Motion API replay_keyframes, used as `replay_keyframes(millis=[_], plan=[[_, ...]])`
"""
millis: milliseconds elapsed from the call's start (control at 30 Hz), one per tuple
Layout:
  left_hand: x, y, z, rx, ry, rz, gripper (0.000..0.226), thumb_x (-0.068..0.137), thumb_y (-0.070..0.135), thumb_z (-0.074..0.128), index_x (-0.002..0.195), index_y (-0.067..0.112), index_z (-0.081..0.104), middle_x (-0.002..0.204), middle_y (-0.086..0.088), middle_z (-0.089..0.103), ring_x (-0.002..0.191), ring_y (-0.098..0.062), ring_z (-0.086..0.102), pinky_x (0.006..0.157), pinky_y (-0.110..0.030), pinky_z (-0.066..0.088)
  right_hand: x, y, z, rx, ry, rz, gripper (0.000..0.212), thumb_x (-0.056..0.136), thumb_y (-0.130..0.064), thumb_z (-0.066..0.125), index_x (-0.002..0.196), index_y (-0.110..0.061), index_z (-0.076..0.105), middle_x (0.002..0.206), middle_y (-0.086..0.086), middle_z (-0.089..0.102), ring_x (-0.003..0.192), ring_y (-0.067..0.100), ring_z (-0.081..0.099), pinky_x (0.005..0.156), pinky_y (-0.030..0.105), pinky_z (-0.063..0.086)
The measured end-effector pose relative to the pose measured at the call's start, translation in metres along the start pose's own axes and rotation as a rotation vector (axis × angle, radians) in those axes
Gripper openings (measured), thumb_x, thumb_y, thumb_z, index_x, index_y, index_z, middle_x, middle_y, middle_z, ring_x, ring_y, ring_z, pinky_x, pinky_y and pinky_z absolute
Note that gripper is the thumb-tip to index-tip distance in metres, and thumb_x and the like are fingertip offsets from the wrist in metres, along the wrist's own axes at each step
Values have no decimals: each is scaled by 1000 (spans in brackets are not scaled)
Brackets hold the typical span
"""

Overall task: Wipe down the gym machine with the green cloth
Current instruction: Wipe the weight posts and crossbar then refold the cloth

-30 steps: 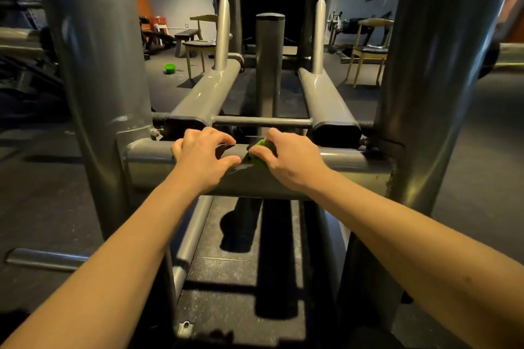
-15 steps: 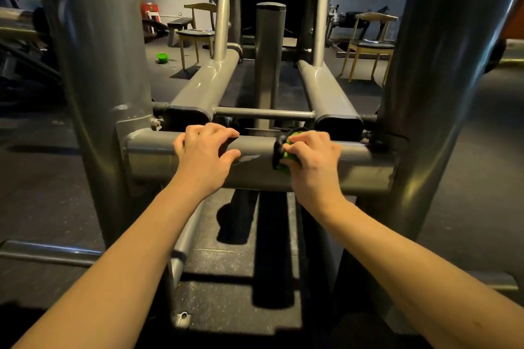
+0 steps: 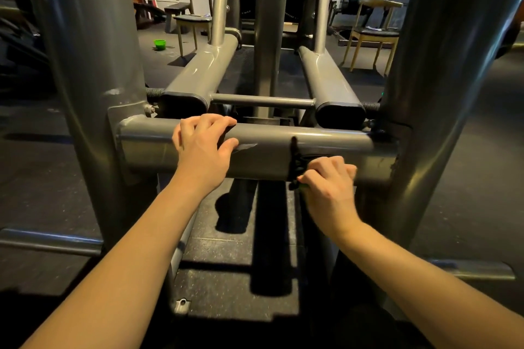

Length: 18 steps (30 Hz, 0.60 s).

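The grey horizontal steel crossbar (image 3: pixel 263 150) of the gym machine runs between two thick grey upright posts, welded at its left end to one (image 3: pixel 85 65) and at its right end to the other (image 3: pixel 442 79).

The left hand (image 3: pixel 202 147) sits left of the crossbar's middle. Its grip is closed round the crossbar, with the fingers hooked over the top edge and the thumb on the front face. The right hand (image 3: pixel 329 187) is right of the middle, low on the front face at the crossbar's bottom edge. Its grip is curled tight on the green cloth (image 3: pixel 297 171), which is pressed to the crossbar. Most of the cloth is hidden in the fist; a dark bunched edge and a sliver of green show at the thumb side.

Bare metal lies open between the two hands, and a shorter bare stretch runs from the right hand to the crossbar's right end. Below the crossbar an open gap drops to the dark speckled rubber floor (image 3: pixel 235 278).

Just behind the crossbar stand two sloping grey rails with black end caps (image 3: pixel 204 71), a thin rod (image 3: pixel 262 100) between them, and a capped centre post (image 3: pixel 268 51). Well beyond it, a small green bowl (image 3: pixel 159 44) sits on the floor.
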State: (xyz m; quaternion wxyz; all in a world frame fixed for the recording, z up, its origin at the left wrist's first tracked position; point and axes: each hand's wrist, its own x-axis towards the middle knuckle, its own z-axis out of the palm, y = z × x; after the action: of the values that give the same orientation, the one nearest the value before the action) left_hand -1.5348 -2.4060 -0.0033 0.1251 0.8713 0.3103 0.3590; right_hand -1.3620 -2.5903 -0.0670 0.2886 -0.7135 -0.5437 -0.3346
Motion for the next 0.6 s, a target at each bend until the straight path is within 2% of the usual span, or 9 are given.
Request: replay_keyframes(millis=[67,133,233,333,467,600], plan=[[0,-1,-1,0,-3,4,35,101,30,59,136,33,57,139,8,52,133,-22,32,114,-47,21,6,-22,19,38,-10,-18,13,87,-4,67,76,-9,63,90,4,60,86,25,47,70,36,23],[0,0,-1,2,-4,3,36,101,31,59,136,33,57,139,8,52,133,-22,32,113,-45,21,9,-31,26,40,-7,-39,12,86,-3,68,77,-11,65,90,3,61,86,24,48,72,35,20],[-2,1,-1,15,2,-1,35,101,31,59,136,33,57,137,8,53,132,-22,33,112,-43,22,8,-12,8,32,22,-54,11,83,-8,76,78,-11,68,90,4,63,85,25,51,72,35,22],[-2,2,0,6,14,-2,35,101,30,59,135,33,57,137,8,53,130,-21,34,110,-42,24,0,21,-15,16,67,-12,14,89,-19,69,78,-12,72,90,4,64,84,26,52,68,39,27],[-2,1,3,-7,23,3,34,101,28,60,134,32,58,136,9,53,128,-20,33,107,-37,22,-1,23,-13,22,87,24,7,83,-9,78,79,-10,73,89,6,63,84,26,50,69,39,27],[-2,1,3,-6,18,7,34,100,29,60,134,34,58,135,10,53,127,-19,33,100,-31,18,34,-36,19,95,49,-20,13,82,-5,76,76,-14,68,88,1,61,84,26,52,68,39,30]])
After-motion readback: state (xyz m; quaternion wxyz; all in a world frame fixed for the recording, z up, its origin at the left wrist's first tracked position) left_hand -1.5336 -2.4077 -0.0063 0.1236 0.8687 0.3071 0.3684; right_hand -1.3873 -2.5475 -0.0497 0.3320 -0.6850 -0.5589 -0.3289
